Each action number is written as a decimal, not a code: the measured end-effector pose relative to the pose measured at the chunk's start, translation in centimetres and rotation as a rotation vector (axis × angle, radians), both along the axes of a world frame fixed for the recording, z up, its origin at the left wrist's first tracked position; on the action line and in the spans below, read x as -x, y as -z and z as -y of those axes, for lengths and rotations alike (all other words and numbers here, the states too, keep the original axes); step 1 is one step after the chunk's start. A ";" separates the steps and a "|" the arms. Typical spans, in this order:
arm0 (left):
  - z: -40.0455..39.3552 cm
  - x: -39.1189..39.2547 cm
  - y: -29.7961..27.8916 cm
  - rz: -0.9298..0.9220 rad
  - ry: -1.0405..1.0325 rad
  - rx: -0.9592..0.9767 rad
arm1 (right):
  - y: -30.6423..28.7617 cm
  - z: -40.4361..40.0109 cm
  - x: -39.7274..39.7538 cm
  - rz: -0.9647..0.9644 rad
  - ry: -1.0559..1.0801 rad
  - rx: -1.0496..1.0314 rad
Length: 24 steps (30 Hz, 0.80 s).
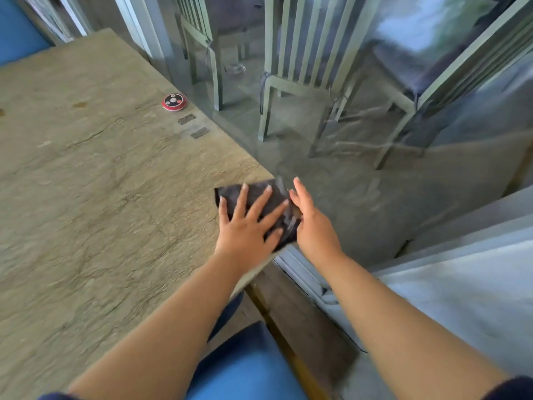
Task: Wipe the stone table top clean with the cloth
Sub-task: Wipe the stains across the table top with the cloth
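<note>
A person stands at the corner of a stone table top point(95, 180), beige, matte and finely veined with crack-like lines. A dark, fuzzy cloth point(259, 194), folded roughly square, lies on that near right corner, its outer edge hanging past the table edge. The left hand point(245, 226) presses flat on the cloth, fingers spread wide. The right hand point(313, 223) is just off the table edge, palm turned inward, fingers extended, touching the overhanging side of the cloth; whether it grips the fabric cannot be told. Further up the right edge sits a small round red and black button device point(174, 101), with two small grey rectangular plates point(192, 126) beside it. Pale slatted chairs point(291, 76) stand beyond. Likely risks: the overhanging cloth could slide off the corner and drop, and a long sweep along the edge could knock the device off.
</note>
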<state>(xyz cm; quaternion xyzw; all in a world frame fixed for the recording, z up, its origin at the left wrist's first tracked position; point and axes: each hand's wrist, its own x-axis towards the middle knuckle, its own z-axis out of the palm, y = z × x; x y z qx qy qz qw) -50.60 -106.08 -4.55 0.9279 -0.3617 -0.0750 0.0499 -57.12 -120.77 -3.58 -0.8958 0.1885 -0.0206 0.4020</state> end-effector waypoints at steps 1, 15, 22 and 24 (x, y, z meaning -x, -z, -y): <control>-1.3 1.6 -0.1 0.015 0.077 0.017 | 0.0 0.1 -0.1 -0.009 -0.002 0.003; -7.7 -0.5 -0.3 -0.081 -0.332 -0.010 | 0.6 -6.4 0.8 -0.089 -0.123 0.293; -12.8 5.6 -0.5 -0.166 -0.122 0.071 | -0.7 -10.1 0.8 -0.074 -0.242 0.239; -14.0 4.6 -0.8 -0.159 -0.275 0.249 | -1.1 -12.4 0.6 -0.051 -0.331 0.240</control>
